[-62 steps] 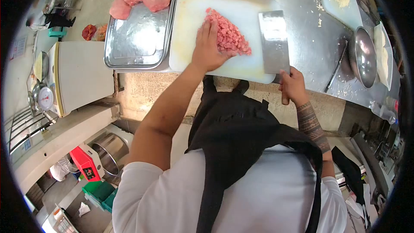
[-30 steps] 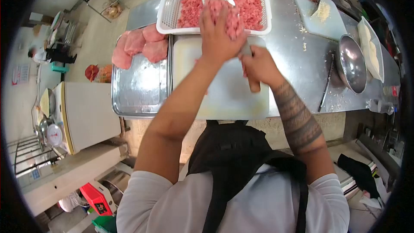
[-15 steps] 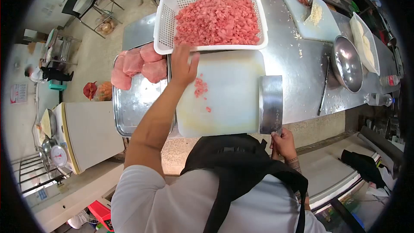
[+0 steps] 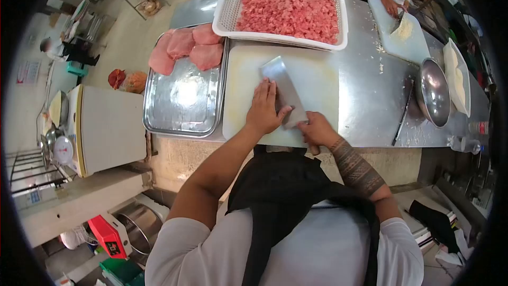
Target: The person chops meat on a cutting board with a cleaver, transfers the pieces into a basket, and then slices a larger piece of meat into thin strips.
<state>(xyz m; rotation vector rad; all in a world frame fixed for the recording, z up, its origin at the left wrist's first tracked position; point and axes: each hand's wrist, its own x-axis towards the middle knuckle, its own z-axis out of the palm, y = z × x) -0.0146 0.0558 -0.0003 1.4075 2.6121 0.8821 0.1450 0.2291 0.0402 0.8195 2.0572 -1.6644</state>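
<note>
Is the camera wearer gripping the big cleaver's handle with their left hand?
No, the right hand grips the cleaver by its handle.

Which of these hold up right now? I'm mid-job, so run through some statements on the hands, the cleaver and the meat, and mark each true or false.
1. The right hand holds the cleaver. True.
2. The left hand is at the cleaver's blade. True.
3. Diced meat lies heaped in the white basket. True.
4. The cleaver is in the white basket. False: it is over the cutting board.
5. The white basket stands nearer the person than the cutting board. False: it stands beyond the board's far edge.
6. The white basket holds all the meat. False: larger pieces of meat lie at the far end of the metal tray.
</note>
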